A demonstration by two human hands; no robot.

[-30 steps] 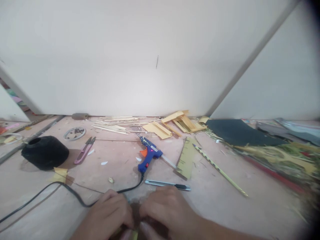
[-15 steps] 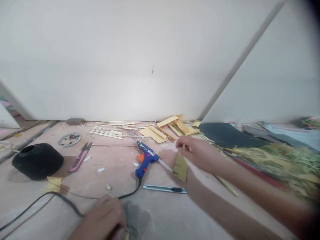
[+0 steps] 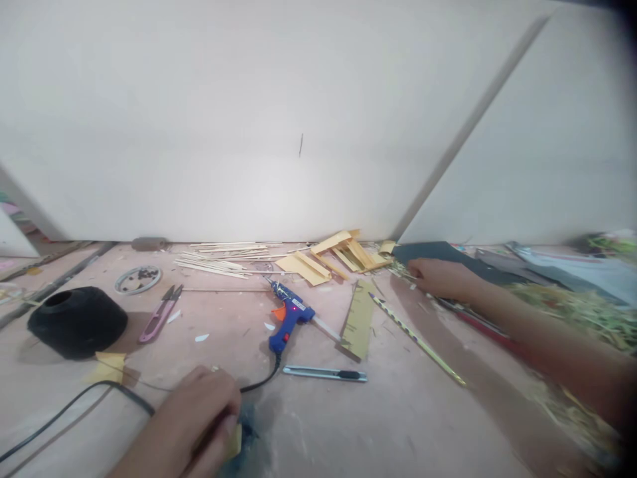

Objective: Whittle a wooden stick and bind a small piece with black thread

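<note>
Right hand [image 3: 438, 277] moved onto black sheet [image 3: 442, 253], straw-littered

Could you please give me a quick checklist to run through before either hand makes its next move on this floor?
1. Left hand has a firm hold on the small yellow piece: cannot tell, the fingers hide most of it.
2. Right hand is on the black sheet: ok, it rests at the sheet's near edge.
3. Glue gun lies apart from both hands: ok.
4. Glue gun cord is out of the left hand's way: not ok, it runs right beside it.
5. Utility knife blade is retracted: cannot tell.
6. Snips lie out of the way: ok.
</note>
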